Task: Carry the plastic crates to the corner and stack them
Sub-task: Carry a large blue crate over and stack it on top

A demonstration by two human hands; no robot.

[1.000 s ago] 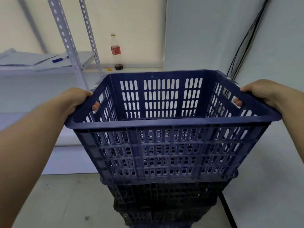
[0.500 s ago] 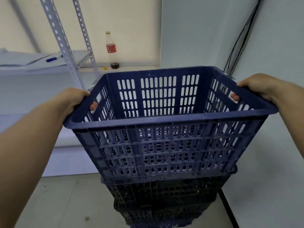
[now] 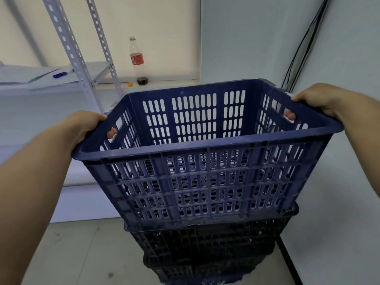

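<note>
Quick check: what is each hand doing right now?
Left hand: grips the blue crate by its left handle.
Right hand: grips the same crate by its right handle.

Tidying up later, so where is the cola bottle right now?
In the head view the bottle stands upper centre-left on the ledge at the back wall, just right of the shelf posts, beyond the crate.

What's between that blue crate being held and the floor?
In the head view, a stack of dark crates fills that gap. It stands on the floor, directly under the blue crate.
</note>
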